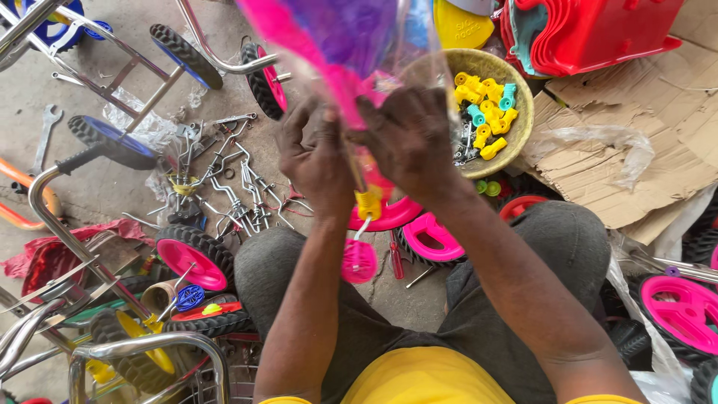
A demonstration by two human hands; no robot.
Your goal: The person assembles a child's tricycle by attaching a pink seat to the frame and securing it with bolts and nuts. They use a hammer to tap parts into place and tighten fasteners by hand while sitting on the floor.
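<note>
Both hands are raised close to the camera, gripping a pink and purple part wrapped in clear plastic (340,41) that rises toward the top of the view. My left hand (314,153) clasps its lower end from the left. My right hand (410,135) holds it from the right, fingers curled. Below the hands hangs a yellow fitting (368,202) with a thin rod and a small pink pedal (359,260). Whether the pedal is joined to the held part is unclear. My knees in grey trousers show below.
A round basket (523,112) of yellow and teal plastic fittings sits at the upper right beside torn cardboard (636,157) and red plastic seats (591,30). Pink wheels (187,258) (677,310), metal cranks (232,187), a spanner (46,127) and chrome frame tubes (67,232) crowd the floor.
</note>
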